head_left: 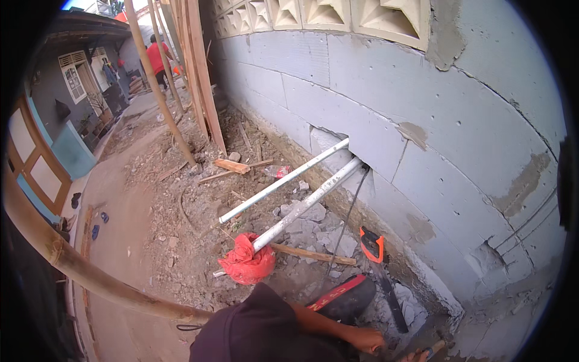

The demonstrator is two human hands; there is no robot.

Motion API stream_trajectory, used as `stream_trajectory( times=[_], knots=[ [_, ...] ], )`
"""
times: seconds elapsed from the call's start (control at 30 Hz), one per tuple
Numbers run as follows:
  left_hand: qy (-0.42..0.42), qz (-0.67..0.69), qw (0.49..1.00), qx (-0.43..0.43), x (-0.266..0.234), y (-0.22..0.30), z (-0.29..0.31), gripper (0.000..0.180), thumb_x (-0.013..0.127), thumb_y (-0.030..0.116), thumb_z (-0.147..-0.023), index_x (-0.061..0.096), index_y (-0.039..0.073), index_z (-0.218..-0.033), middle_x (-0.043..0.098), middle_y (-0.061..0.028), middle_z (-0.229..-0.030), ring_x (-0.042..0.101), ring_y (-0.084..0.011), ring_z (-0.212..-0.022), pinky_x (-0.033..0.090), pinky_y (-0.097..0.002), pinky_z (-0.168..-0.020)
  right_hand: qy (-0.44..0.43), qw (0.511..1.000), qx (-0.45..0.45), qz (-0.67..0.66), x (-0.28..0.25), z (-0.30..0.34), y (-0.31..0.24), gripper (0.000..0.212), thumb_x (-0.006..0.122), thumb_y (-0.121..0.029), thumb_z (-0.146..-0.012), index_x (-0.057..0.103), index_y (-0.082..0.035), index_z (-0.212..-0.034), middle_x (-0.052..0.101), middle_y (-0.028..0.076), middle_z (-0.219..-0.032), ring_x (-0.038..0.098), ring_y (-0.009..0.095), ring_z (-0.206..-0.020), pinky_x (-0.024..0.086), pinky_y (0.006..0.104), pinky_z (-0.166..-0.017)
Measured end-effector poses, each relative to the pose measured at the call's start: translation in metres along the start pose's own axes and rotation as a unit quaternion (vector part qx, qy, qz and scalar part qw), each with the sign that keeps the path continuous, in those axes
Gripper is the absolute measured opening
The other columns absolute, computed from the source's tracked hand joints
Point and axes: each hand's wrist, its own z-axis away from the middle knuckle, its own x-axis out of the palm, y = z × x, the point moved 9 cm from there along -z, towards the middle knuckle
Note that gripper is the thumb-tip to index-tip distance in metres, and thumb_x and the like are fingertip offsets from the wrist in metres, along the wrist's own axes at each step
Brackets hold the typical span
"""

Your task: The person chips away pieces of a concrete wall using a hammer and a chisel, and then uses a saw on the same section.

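Head view: we look down on rubble beside a grey block wall (374,114), with both hands low in the frame, right of centre.
Held piece: we see a short piece with a tan end (436,348) in the right hand (415,357), close to the lower edge and near the foot of the wall.
Its long axis: slanting, the tan end pointing up and to the right, away from the fingers; we cannot tell what kind of tool it is.
Right fingers: wrapped about the piece as far as we can see; the lower edge cuts off the rest of this hand.
Left arm: from a dark sleeve (259,329) the bare forearm (325,324) runs rightward and slightly down.
Left hand (368,340): back upward, fingers curled in; we cannot tell whether they grip anything.
Saw (386,286): lying above the hands, its orange-and-black handle farther away, its dark blade running down and slightly right, tip near the left hand.
Striped dark cloth (344,298): a red band crosses it, just above the left forearm.
Pipes: two white ones, the upper pipe (283,181) and the lower pipe (307,205), slant from the wall opening down-left, roughly parallel.
Red plastic bag (248,262): bunched around the lower pipe's outer end.
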Motion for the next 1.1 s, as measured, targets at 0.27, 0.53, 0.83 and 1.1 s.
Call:
stream_trajectory(
  times=[0.27,0.53,0.83,1.1],
  knots=[
    [0.070,0.055,0.994,-0.069,-0.026,-0.019,-0.020,0.020,0.070,0.019,-0.077,0.062,0.004,-0.087,0.066,-0.0180,-0.079,0.065,-0.0394,-0.076,0.048,-0.0481,-0.066,0.018,0.979,0.072,-0.189,0.050,-0.118,0.080,0.039,0.051,-0.047,-0.100,0.048,-0.014,-0.080,0.039,-0.003,-0.062,0.039,0.013,-0.052,0.037,0.0289,-0.049],
    [0.018,0.068,0.963,-0.260,0.009,-0.097,-0.073,0.079,0.090,0.052,-0.065,0.054,-0.001,-0.112,0.068,-0.0247,-0.102,0.067,-0.0429,-0.101,0.052,-0.0468,-0.084,0.097,0.973,0.087,-0.193,0.006,-0.120,0.110,0.015,0.058,-0.013,-0.095,0.055,0.001,-0.089,0.056,0.010,-0.074,0.057,0.023,-0.061,0.050,0.0354,-0.055],
    [-0.051,0.114,0.891,-0.436,0.060,-0.233,-0.021,0.106,0.084,0.065,-0.067,0.048,-0.015,-0.127,0.064,-0.0277,-0.122,0.063,-0.0396,-0.116,0.050,-0.0436,-0.099,0.214,0.976,0.009,-0.038,0.004,-0.125,0.183,0.033,0.057,-0.001,-0.086,0.053,-0.002,-0.119,0.056,0.008,-0.090,0.057,0.020,-0.072,0.051,0.0388,-0.060],
    [0.265,0.093,0.898,-0.339,-0.137,-0.165,-0.014,0.071,0.075,0.038,-0.089,0.049,-0.007,-0.137,0.064,-0.0236,-0.119,0.066,-0.0305,-0.100,0.055,-0.0409,-0.089,0.178,0.962,-0.013,0.205,0.075,-0.105,0.189,0.078,0.067,-0.004,-0.084,0.031,0.006,-0.152,0.045,0.029,-0.149,0.045,0.037,-0.139,0.035,0.0388,-0.115]
  ],
)
